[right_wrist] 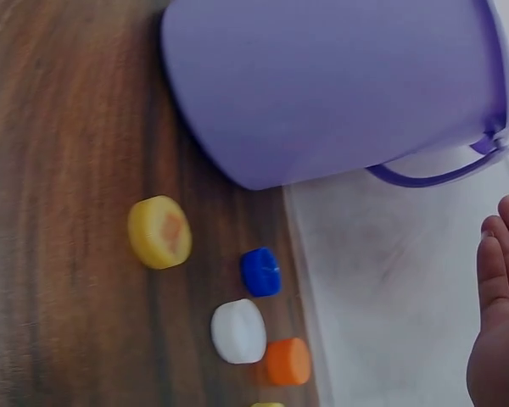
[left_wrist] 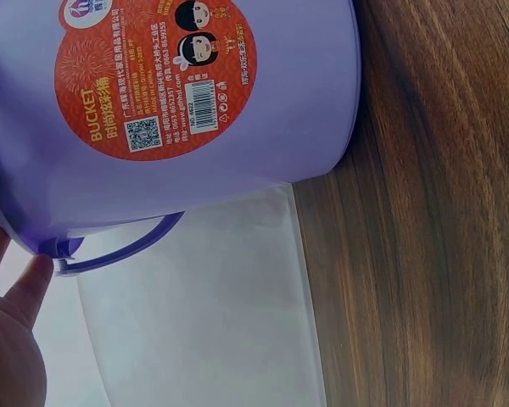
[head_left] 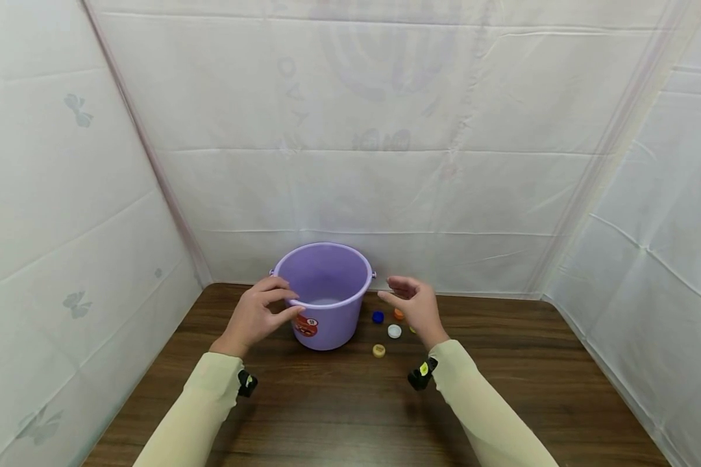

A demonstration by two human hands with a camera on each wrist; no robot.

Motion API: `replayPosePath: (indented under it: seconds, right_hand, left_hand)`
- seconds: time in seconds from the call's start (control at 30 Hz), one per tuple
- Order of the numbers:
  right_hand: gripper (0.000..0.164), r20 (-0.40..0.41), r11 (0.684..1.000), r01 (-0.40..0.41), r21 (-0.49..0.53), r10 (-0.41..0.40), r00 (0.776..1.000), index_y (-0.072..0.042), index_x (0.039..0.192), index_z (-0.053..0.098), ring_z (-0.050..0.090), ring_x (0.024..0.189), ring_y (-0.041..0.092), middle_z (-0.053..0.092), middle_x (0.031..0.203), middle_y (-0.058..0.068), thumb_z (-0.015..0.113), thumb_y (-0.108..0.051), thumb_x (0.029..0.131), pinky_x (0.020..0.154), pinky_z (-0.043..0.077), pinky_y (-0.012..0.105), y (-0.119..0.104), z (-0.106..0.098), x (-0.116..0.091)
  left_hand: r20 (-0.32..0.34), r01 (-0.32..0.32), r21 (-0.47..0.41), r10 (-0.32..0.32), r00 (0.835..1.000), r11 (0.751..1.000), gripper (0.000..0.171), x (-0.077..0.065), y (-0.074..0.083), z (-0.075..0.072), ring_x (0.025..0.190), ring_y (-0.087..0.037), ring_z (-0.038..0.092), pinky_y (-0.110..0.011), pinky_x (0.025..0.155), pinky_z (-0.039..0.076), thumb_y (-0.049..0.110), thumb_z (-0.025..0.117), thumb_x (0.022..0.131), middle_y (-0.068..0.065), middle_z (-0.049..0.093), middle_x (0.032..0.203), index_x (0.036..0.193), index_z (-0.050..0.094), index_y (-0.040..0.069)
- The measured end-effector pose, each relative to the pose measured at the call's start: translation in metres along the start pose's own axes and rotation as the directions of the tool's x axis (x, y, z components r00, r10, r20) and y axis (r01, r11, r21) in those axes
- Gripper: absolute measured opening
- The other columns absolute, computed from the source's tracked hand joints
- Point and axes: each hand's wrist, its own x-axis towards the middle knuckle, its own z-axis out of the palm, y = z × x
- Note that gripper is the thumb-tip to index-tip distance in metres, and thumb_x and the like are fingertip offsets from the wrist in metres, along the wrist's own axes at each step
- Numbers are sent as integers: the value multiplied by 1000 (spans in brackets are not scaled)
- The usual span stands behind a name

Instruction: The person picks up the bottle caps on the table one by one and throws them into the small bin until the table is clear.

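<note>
A purple bucket with a red label stands upright on the brown wooden table. My left hand grips its near left rim, fingers over the edge and thumb outside; the left wrist view shows the thumb beside the handle mount. To the bucket's right, my right hand hovers with fingers loosely bent, holding nothing. Below and beside it lie bottle caps: a blue cap, a white cap, an orange cap and a yellow cap. Another yellow cap is mostly hidden behind the right hand.
White sheeting hangs behind the table and on both sides. The bucket's purple handle hangs at its far side, close to the back sheet. Brown wooden tabletop extends in front of the bucket and to the right.
</note>
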Motion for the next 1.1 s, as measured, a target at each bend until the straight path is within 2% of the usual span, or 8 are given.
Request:
replayPosePath:
  seconds: [0.13, 0.23, 0.37, 0.47, 0.57, 0.83, 0.97, 1.1]
  right_hand:
    - [46, 3, 1000, -12, 12, 12, 1000, -4, 118, 74, 70, 115, 36, 74, 121, 14, 90, -25, 80, 90, 58, 22, 11, 0, -5]
    - [47, 0, 1000, 0, 17, 0, 1000, -4, 116, 75, 70, 113, 38, 74, 121, 17, 91, -26, 79, 88, 58, 20, 17, 1, -10]
    - [48, -1, 999, -16, 32, 16, 1000, -1, 118, 74, 68, 115, 41, 72, 123, 20, 91, -22, 79, 94, 59, 32, 23, 2, -15]
    - [45, -1, 999, -39, 32, 39, 999, -2, 116, 75, 66, 117, 43, 73, 122, 17, 91, -21, 79, 99, 57, 43, 26, 2, -18]
    - [43, 5, 998, -62, 9, 62, 998, -3, 117, 74, 65, 118, 43, 73, 123, 15, 90, -18, 80, 102, 55, 48, 29, 2, -22]
    - [40, 14, 993, -114, -39, 115, 993, 4, 119, 71, 67, 117, 43, 71, 124, 23, 85, -7, 83, 102, 54, 52, 38, 6, -28]
    - [43, 27, 995, -102, -12, 103, 994, 5, 119, 71, 67, 116, 44, 70, 125, 24, 87, -9, 82, 102, 54, 54, 41, 7, -33]
    - [45, 43, 996, -92, -18, 93, 995, 2, 118, 72, 69, 115, 40, 72, 122, 22, 89, -15, 80, 100, 56, 50, 45, 7, -38]
  left_hand:
    - [-1, 1, -6, -1, 1000, 1000, 24, 0, 1, 0, 102, -15, 64, -41, 95, 57, 27, 94, 74, 3, 69, 104, 91, 80, 17]
    - [2, 6, -4, -6, 1000, 1000, 24, 0, 2, 1, 102, -15, 64, -42, 94, 57, 26, 94, 74, 3, 69, 104, 91, 80, 16]
    - [4, 8, 1, -8, 1000, 1000, 24, 0, 2, 1, 102, -14, 63, -38, 96, 56, 27, 94, 74, 4, 69, 104, 91, 80, 16]
    - [3, 3, -1, -3, 1000, 1000, 25, 0, 2, 0, 102, -14, 63, -32, 98, 54, 27, 94, 74, 3, 69, 104, 91, 80, 16]
    - [0, -4, -1, 4, 1000, 1000, 25, 1, 2, 0, 102, -14, 63, -27, 99, 52, 27, 94, 74, 3, 69, 104, 91, 80, 16]
    - [-5, 0, 2, 0, 1000, 1000, 24, 0, 3, -1, 102, -14, 63, -28, 99, 54, 27, 94, 73, 4, 69, 104, 91, 80, 18]
    - [-3, 0, -3, 0, 1000, 1000, 24, 0, 2, -1, 102, -14, 63, -25, 100, 51, 26, 94, 73, 3, 69, 104, 91, 80, 17]
    - [-3, -2, -2, 2, 1000, 1000, 25, 0, 2, 0, 102, -14, 63, -28, 99, 53, 27, 94, 74, 3, 69, 104, 91, 80, 16]
